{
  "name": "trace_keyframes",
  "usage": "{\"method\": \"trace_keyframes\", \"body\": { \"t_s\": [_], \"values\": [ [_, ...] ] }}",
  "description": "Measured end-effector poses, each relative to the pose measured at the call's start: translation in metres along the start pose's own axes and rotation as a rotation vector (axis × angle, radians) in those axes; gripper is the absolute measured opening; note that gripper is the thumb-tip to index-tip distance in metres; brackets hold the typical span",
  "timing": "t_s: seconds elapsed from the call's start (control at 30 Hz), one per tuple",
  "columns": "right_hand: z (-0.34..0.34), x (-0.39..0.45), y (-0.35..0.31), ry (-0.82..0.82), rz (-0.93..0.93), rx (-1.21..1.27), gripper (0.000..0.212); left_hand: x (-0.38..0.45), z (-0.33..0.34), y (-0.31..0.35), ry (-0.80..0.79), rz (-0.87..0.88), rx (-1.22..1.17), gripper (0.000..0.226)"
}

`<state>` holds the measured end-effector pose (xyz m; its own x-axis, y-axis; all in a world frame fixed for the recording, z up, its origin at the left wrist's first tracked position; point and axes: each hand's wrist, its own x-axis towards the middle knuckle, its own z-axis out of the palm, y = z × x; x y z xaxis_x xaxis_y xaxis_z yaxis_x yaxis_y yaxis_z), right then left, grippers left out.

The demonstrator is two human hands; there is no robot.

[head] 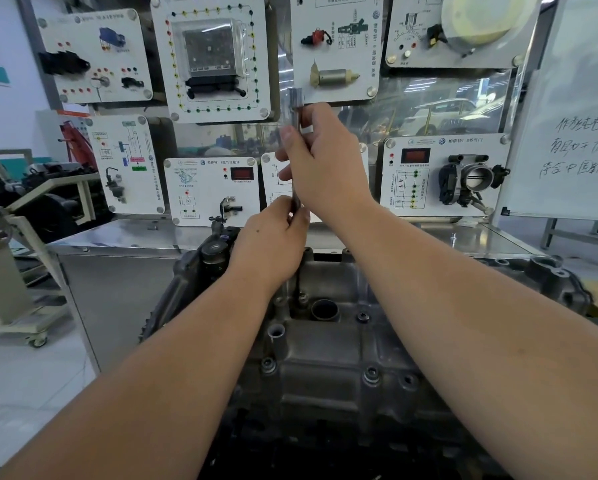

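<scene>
We start from the engine casting (325,358), which fills the lower middle of the view in front of the steel tabletop (134,237) and the training panels (218,60). Over its far end stands the long socket wrench (296,98), nearly upright. Its lower end reaches down to a bolt (301,296) just beside the open round bore (324,308). Our right hand (325,157) is wrapped round the upper shaft, and our left hand (273,244) pinches the shaft lower down. We judge the step to be turning that bolt. To do it well, we should hold the shaft in line with the bolt and steady it with the left fingers. We should turn from the top with even force, so the socket does not ride off the head. Whether the socket is fully seated we cannot tell.
</scene>
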<state>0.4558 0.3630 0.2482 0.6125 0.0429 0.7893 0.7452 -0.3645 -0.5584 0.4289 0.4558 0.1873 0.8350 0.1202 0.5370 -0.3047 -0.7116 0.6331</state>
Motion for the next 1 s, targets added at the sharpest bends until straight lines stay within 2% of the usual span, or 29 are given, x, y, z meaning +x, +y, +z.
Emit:
{"method": "trace_keyframes", "body": {
  "t_s": [0.2, 0.47, 0.7, 1.0],
  "values": [
    [-0.0007, -0.0003, -0.0009, -0.019, -0.013, -0.004, 0.018, 0.0031, 0.0009, -0.0028, 0.011, 0.023, 0.044, 0.028],
    [-0.0007, -0.0024, -0.0019, 0.005, -0.034, -0.002, 0.029, 0.0, 0.0003, -0.0027, 0.02, 0.046, 0.002, 0.029],
    [-0.0002, 0.0006, -0.0005, -0.021, 0.05, 0.089, 0.026, 0.0007, 0.0014, -0.0018, -0.01, 0.017, 0.009, 0.032],
    [0.0004, 0.0011, 0.0006, 0.021, -0.006, -0.032, 0.019, 0.0021, 0.0004, -0.0037, 0.033, 0.034, 0.031, 0.031]
  ]
}}
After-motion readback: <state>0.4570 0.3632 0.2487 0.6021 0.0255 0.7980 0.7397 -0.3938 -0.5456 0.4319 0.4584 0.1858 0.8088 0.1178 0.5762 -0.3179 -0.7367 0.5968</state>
